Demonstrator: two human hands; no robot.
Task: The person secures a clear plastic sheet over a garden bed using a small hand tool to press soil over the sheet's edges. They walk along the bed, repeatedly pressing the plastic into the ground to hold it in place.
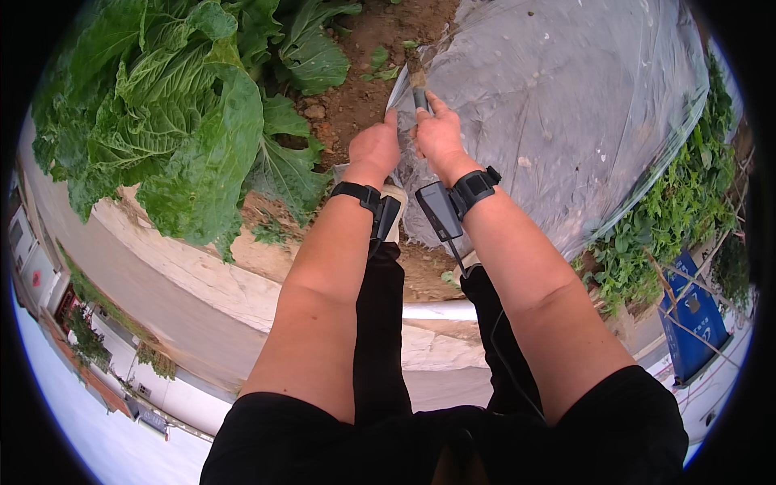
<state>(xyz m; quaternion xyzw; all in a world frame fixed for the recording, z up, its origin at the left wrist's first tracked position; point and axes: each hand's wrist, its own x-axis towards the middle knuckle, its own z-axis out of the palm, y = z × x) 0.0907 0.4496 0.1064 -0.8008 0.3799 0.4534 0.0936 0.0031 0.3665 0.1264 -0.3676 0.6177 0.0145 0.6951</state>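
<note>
My right hand (438, 133) grips the grey handle of a small digging tool, probably a hand trowel (417, 76), with its index finger laid along the handle. Soil coats the tool's blade, which points away from me at the border between bare earth and a clear plastic mulch film (533, 121). Close beside it on the left, my left hand (374, 147) has its fingers curled at the film's gathered edge and appears to pinch it; the fingertips are partly hidden. The wrinkled film covers the bed on the right.
Large leafy cabbage plants (176, 115) crowd the left side, beside a strip of brown soil (370, 36). Green plants (685, 200) border the film at right, near thin sticks and a blue sign (694, 321) bearing writing. Behind my feet runs a pale concrete edge (442, 345).
</note>
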